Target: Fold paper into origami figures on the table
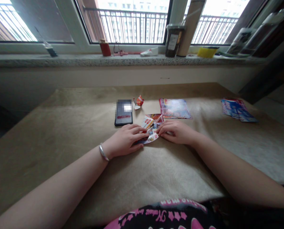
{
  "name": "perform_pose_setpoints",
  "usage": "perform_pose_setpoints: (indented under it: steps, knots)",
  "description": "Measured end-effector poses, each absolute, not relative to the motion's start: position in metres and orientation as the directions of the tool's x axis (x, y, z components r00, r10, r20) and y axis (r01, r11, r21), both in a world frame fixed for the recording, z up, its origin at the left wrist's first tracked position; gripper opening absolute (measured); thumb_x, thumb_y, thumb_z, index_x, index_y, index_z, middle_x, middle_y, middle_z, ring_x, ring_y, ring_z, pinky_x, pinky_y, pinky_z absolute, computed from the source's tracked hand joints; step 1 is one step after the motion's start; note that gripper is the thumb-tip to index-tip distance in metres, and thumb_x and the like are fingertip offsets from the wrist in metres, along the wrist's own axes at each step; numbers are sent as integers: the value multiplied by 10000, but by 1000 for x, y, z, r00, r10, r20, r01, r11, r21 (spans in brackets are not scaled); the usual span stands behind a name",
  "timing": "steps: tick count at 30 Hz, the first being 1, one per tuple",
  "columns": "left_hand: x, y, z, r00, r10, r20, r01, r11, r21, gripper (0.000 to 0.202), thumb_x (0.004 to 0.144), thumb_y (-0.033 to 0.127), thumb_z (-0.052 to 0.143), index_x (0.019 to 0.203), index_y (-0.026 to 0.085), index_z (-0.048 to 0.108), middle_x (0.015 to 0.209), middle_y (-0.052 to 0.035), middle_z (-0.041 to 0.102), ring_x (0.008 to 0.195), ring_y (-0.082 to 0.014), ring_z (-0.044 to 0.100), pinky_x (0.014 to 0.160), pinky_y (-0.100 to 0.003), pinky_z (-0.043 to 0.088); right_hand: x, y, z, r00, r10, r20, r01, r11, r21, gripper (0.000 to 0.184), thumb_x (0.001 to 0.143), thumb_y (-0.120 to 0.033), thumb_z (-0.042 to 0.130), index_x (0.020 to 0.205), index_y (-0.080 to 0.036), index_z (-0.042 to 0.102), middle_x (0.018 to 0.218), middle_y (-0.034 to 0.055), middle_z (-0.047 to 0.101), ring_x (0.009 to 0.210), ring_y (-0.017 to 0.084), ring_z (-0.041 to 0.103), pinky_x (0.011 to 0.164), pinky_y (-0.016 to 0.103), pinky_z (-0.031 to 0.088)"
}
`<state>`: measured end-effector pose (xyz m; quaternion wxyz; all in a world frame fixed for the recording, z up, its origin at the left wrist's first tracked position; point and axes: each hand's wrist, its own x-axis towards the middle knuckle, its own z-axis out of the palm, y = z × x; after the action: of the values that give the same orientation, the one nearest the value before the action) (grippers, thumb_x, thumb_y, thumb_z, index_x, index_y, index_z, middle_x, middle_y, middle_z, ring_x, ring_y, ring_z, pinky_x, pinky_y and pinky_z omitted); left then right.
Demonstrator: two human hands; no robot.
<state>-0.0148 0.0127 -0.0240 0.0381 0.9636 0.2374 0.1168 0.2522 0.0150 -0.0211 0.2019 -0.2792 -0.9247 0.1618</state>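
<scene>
Colourful paper [149, 123] is being pinched on the bench [61, 143] by left hand [126, 140] and right hand [177, 132], fingers closed on it.

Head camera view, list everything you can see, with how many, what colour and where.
printed paper: one, red, white and yellow, partly folded, under both hands
phone: one, black, left of the paper
paper scrap: one, red and white, beyond the phone
leaflet: one, red and blue, beyond the right hand
flyers: count unclear, blue and red, far right of the table
table: one, tan cover
windowsill: one, grey stone
cup: one, red, on the sill
jar: one, dark, on the sill
tub: one, yellow, on the sill
bracelet: one, silver, left wrist
left hand: pinching the paper's left edge
right hand: fingertips on the paper's right side
</scene>
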Motion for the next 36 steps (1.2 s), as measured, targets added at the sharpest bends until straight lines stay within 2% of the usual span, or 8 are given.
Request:
perform_pose_setpoints:
  steps: [7, 11, 16, 31, 36]
  knots:
    - [-13, 12, -22, 865, 457, 206, 431, -888, 158, 367, 888, 356, 500, 1232, 233, 526, 1229, -73, 553, 1115, -236, 488, 950, -431, 423, 253, 15, -21, -756, 601, 259, 468, 774, -427, 155, 835, -155, 507, 855, -191, 656, 934, 63, 692, 867, 168, 619, 814, 331, 484]
    - [-13, 12, -22, 870, 445, 211, 411, -892, 190, 311, 893, 344, 491, 1167, 215, 561, 1193, -74, 572, 1094, -219, 507, 942, -408, 432, 253, 16, -22, -714, 654, 250, 524, 736, -430, 140, 833, -177, 517, 840, -177, 657, 827, 59, 682, 766, 159, 607, 736, 302, 473]
    - [-13, 12, -24, 872, 434, 224, 396, -897, 195, 314, 896, 335, 489, 1181, 222, 559, 1189, -78, 578, 1091, -216, 511, 933, -411, 439, 257, 17, -26, -654, 721, 231, 593, 677, -436, 163, 849, -223, 505, 822, -181, 660, 766, 43, 666, 688, 142, 575, 658, 266, 440]
    - [-11, 11, -22, 871, 431, 235, 389, -898, 204, 311, 883, 299, 511, 1177, 208, 548, 1188, -77, 585, 1099, -217, 513, 931, -397, 446, 254, 19, -32, -576, 790, 209, 626, 591, -510, 177, 851, -285, 501, 909, -184, 634, 867, 48, 658, 728, 153, 563, 658, 256, 416]
    - [-11, 11, -22, 876, 430, 220, 391, -899, 200, 270, 869, 243, 512, 1129, 186, 561, 1179, -70, 587, 1075, -206, 523, 926, -373, 452, 250, 23, -33, -507, 851, 133, 684, 492, -538, 198, 848, -335, 503, 755, -175, 574, 665, -4, 571, 578, 116, 471, 540, 228, 335]
